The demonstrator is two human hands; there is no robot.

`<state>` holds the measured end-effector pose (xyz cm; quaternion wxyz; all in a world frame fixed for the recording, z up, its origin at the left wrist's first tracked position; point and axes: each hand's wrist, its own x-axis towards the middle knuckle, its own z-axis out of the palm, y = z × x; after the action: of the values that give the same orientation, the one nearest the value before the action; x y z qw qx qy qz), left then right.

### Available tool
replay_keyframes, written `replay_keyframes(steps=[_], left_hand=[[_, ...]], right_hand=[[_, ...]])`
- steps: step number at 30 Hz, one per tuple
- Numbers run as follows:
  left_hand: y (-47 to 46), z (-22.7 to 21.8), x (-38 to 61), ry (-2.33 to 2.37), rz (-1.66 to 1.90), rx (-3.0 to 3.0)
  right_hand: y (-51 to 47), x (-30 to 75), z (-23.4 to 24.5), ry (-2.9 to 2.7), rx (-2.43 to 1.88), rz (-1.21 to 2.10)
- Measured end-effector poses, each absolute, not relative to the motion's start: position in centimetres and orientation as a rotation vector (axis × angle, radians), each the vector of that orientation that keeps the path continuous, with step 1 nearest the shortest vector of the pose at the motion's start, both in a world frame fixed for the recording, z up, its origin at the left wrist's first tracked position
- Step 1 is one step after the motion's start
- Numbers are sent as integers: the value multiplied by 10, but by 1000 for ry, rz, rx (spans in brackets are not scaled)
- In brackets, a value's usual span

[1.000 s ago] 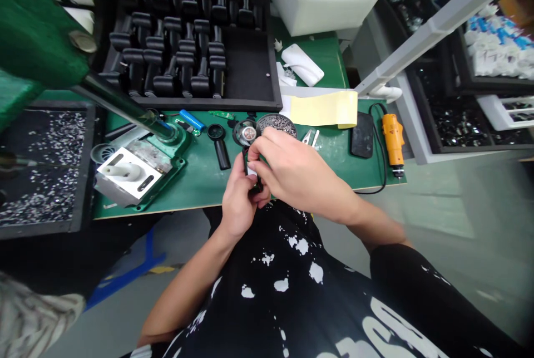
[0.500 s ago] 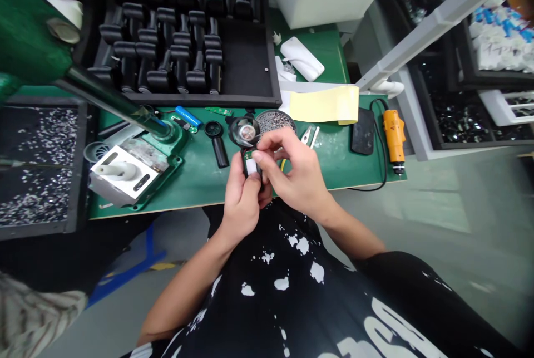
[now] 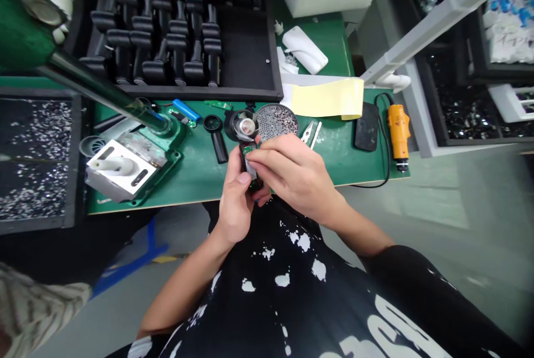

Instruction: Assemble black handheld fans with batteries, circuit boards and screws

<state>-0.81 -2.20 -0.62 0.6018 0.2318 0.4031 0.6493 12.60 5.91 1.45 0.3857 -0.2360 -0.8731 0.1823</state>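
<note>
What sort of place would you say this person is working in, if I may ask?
It looks like an electronics assembly bench, probably in a factory: a small green circuit board at the left hand, an orange electric screwdriver with a black cord, and a black tray of identical black parts.

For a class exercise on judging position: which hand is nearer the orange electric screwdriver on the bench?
The right hand is nearer, to the left of the orange electric screwdriver. The left hand, gripping a small dark device, lies farther left, beyond the right hand.
</note>
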Motion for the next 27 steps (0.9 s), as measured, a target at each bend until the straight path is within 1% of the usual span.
replay_keyframes(steps=[4, 10, 16, 24, 27], left_hand=[[-23, -4, -8, 923, 1487, 510], [-23, -1, -8, 952, 1473, 533], [-22, 2, -10, 944, 1408, 514], [-22, 3, -8, 939, 1391, 422], [-23, 2, -8, 953, 1377, 444]], right_hand=[[61, 126, 14, -2266, -588, 491], [63, 126, 13, -2176, -575, 615], [66, 130, 18, -2290, -607, 724], [65, 130, 16, -2254, -597, 735], [62, 131, 13, -2232, -617, 653]])
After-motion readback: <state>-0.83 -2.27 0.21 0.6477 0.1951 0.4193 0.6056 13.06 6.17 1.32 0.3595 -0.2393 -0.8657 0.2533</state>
